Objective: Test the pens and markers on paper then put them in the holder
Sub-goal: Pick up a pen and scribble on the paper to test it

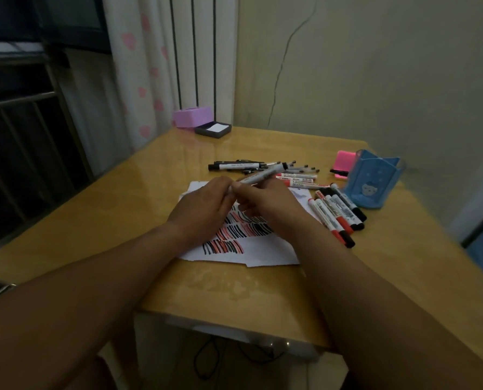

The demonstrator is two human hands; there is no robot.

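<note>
Over mid-bench (139,198), above the paper (265,249): marker (260,177), one, white barrel, dark cap at far end, held aslant and clear of the sheet.
- Left grip (203,204): curled about the near end of the marker.
- Right grip (265,204): wrapped round the barrel just beside it, knuckles touching the left. What sits under the left fingers, tip or second cap: cannot tell.
- Handling, judged: light, stiff, smooth plastic; likely to roll on glossy wood and to slip if pinched at the taper. Best taken at mid-barrel, with the other grip on the cap for pulling or pressing home.
- Paper: white, flat on the bench, perhaps two overlapped sheets by the stepped lower edge. Bears three bands of short red and black test strokes.
- Holder (372,184): one, blue, upright at right, near the paper; contents not discernible.
- Row of markers (337,215): red and black caps, side by side between paper and holder, touching one another; five or six, count unsure.
- Far heap of pens (251,166): black pens and red-labelled markers, overlapped; too tangled to count.
- Pink pad (344,161): one, behind the holder.
- Purple box (192,116): one, at far corner.
- Dark tray (213,130): one, just beside the box, with white slips inside.
</note>
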